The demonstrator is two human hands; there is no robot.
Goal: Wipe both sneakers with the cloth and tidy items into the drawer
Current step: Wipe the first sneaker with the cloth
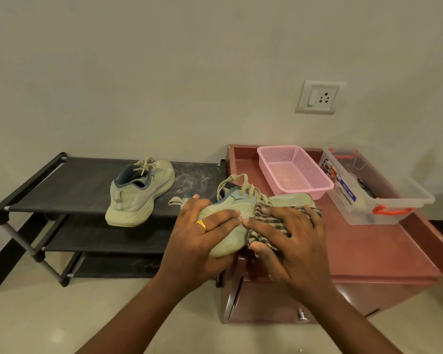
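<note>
The 2 hands meet over 1 sneaker (288, 199), held just above the near left corner of a maroon cabinet (374, 251). The left hand (202, 238) grips the heel half, its fingers laid across the side and wrapped round the upper; a gold ring (202, 224) shows on 1 finger. The right hand (292, 241) is clamped on a brown checked cloth (262, 223). Its fingers spread over the fabric and press it against the shoe's side, and the thumb is tucked at the cloth's lower edge. The fingertips of the 2 hands nearly touch at the middle of the shoe. The toe points away to the right, past the right hand, and the laces stand up loose just beyond both sets of knuckles.

The second sneaker (138, 192) sits beyond and to the left of the left hand, apart from it, on the top shelf of a black shoe rack (62, 185). Its heel faces the person.

Beyond the right hand, a pink basket (292, 172) rests on the cabinet top. A clear plastic box (384, 198) with orange latches stands beside it, further right. Below the right wrist is the drawer (266, 300) front with its metal handle (302, 316); I cannot tell whether it is fully closed. A wall socket (320, 97) is high above the right hand.
</note>
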